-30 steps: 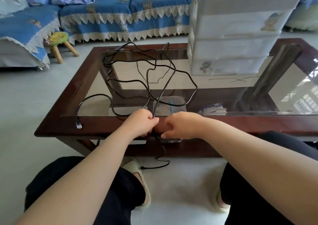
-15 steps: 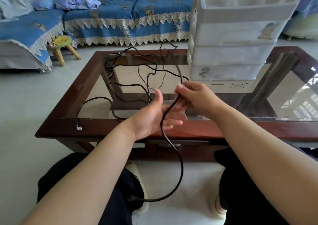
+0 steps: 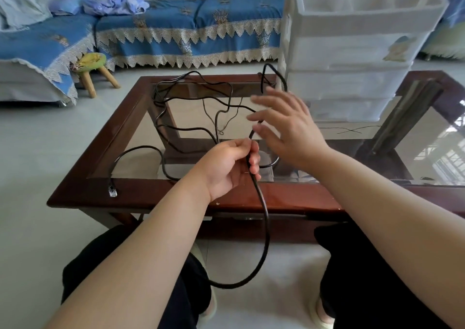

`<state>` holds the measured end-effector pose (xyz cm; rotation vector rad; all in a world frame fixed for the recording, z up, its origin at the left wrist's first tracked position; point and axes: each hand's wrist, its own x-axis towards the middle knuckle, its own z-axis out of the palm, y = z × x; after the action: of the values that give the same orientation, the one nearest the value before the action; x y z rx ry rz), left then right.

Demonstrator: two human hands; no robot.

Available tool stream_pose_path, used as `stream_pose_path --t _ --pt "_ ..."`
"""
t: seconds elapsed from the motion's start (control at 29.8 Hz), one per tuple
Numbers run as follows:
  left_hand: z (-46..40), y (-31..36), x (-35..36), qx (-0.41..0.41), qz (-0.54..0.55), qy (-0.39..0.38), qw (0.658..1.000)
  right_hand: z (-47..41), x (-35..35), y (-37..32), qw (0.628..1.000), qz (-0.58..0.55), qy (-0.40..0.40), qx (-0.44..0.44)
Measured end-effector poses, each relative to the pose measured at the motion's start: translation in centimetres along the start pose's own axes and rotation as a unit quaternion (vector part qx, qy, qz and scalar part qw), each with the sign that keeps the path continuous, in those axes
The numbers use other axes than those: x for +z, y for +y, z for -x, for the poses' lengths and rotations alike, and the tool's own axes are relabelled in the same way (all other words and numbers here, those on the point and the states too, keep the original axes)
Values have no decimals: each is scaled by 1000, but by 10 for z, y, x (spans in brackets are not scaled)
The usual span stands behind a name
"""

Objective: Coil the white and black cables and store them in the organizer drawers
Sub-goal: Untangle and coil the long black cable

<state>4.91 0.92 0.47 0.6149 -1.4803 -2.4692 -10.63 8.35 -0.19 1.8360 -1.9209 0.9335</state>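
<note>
Coiling the thin black rubber-sheathed cable [image 3: 261,202] looks barely begun: the left hand [image 3: 226,167] has its fingers curled round one loop just above the near rail of the glass-topped dark wood coffee table [image 3: 83,170], while the right hand [image 3: 289,129] hovers with fingers spread, the cable crossing them. Next, I judge, it must gather slack sprawled across the far left glass, wary of snags at the white plastic drawer organizer [image 3: 352,51]; no white cable is visible.

Bright daylight, glass glare right, wide-angle edge distortion.
</note>
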Motion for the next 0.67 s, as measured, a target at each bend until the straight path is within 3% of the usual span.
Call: stream_pose_path --t 0.07,0.13,0.23,0.47,0.57,0.67 --pt "-1 9 -3 -32 45 -43 998 -2 3 1 999 22 -26 -14" --pt "-1 14 -6 -50 59 -81 994 -6 -1 6 999 36 12 -1" --pt "0 16 -12 -34 -13 -114 993 -13 -8 14 998 32 58 22" --pt "9 30 -43 12 -170 -261 950 -17 -26 58 983 52 47 167" --pt "15 42 -62 69 -94 -236 965 -14 -19 65 983 72 1 166" --pt "21 57 -76 105 64 -116 986 -12 -16 69 975 76 -92 185"
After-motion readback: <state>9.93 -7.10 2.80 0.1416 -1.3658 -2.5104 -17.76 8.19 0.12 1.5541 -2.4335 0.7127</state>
